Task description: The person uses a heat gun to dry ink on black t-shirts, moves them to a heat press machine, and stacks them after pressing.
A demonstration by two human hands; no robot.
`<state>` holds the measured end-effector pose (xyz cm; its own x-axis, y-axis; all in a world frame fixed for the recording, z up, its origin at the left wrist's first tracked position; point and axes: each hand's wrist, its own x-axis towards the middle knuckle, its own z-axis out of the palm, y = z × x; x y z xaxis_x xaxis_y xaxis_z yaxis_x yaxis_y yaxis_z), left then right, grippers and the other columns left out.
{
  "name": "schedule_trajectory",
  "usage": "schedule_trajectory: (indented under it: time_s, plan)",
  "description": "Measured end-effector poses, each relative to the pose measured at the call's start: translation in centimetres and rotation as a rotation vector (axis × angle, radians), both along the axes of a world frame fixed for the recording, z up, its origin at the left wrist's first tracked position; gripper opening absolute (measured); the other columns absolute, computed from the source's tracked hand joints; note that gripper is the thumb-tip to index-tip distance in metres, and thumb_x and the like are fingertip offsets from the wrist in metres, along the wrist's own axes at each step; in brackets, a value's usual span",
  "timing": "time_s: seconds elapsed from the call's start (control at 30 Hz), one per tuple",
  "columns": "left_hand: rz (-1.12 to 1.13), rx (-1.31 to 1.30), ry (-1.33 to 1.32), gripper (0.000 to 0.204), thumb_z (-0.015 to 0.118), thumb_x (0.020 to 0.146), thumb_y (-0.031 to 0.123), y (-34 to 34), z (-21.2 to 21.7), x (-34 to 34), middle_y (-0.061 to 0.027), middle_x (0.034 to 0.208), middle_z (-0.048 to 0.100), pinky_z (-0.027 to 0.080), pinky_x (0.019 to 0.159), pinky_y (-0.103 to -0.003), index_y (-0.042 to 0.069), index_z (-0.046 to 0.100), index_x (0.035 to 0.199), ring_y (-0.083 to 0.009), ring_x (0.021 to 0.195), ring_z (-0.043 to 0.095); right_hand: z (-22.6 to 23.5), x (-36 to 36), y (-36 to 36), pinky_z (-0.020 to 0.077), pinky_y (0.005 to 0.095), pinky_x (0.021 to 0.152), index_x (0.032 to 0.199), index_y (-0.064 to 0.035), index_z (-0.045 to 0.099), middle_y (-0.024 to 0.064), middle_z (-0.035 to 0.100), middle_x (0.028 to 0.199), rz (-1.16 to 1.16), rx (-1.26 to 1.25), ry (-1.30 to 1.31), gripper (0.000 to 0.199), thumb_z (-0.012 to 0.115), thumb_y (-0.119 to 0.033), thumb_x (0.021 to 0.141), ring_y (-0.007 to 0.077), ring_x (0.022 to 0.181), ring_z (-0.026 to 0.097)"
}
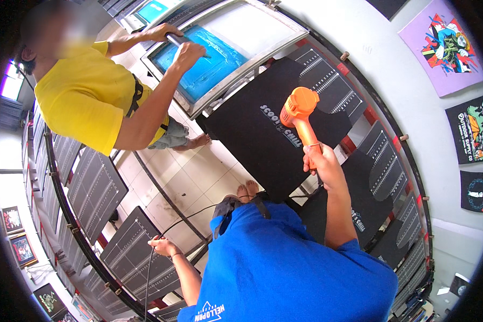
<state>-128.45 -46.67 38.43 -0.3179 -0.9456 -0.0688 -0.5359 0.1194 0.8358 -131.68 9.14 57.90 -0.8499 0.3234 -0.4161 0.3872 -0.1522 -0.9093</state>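
An orange heat gun [304,126] is gripped by its handle in my right hand [326,165], fingers wrapped round it. Its head hangs over a black shirt [247,145] with a pale print, laid flat on a board in front of me. Lower left, my left hand [165,246] pinches a thin black cable [149,268], which hangs below the hand and also runs back toward my body. A second black printed shirt [335,206] lies on a board to my right, partly hidden by my right arm.
At the upper left, a co-worker in a yellow shirt [80,96] pulls a squeegee [178,40] through blue ink on a framed screen [284,37]. Grey gridded boards [96,185] line curved dark rails [72,214] on both sides. Printed pieces [445,45] hang on the right wall.
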Motion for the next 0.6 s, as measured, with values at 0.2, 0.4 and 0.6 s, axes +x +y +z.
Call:
schedule_trajectory:
  time_s: [0.2,0.4,0.6]
  plan:
    - [-0.006,-0.004,-0.002,0.060,0.027,0.099,0.050,-0.2,-0.3,0.0,-0.0057,0.060,0.055,0.043,0.053,-0.033,0.003,0.059,0.080,-0.0182,0.056,0.053,-0.1,-0.3,-0.4,0.0378,0.0197,0.045,0.096,-0.0047,0.054,-0.0002,0.056,0.068,0.017,-0.046,0.028,0.030,0.062,-0.033,0.089,0.0070,0.055,0.055]
    - [0.010,0.019,-0.007,0.061,0.027,0.100,0.051,-0.1,-0.3,0.0,-0.0053,0.060,0.054,0.043,0.053,-0.033,0.003,0.059,0.080,-0.0183,0.055,0.052,0.5,0.5,-0.9,0.0386,0.0193,0.046,0.097,-0.0041,0.056,-0.0012,0.056,0.069,0.062,0.024,-0.027,0.031,0.064,-0.033,0.088,0.0065,0.056,0.055]
    - [-0.002,-0.023,-0.064,0.065,0.025,0.099,0.051,0.3,0.5,0.0,-0.0089,0.065,0.061,0.047,0.060,-0.036,0.001,0.063,0.085,-0.0236,0.063,0.059,0.7,1.7,-0.3,0.0389,0.0193,0.046,0.097,-0.0029,0.056,-0.0006,0.056,0.069,0.026,-0.006,-0.055,0.030,0.064,-0.030,0.088,0.0070,0.056,0.055]
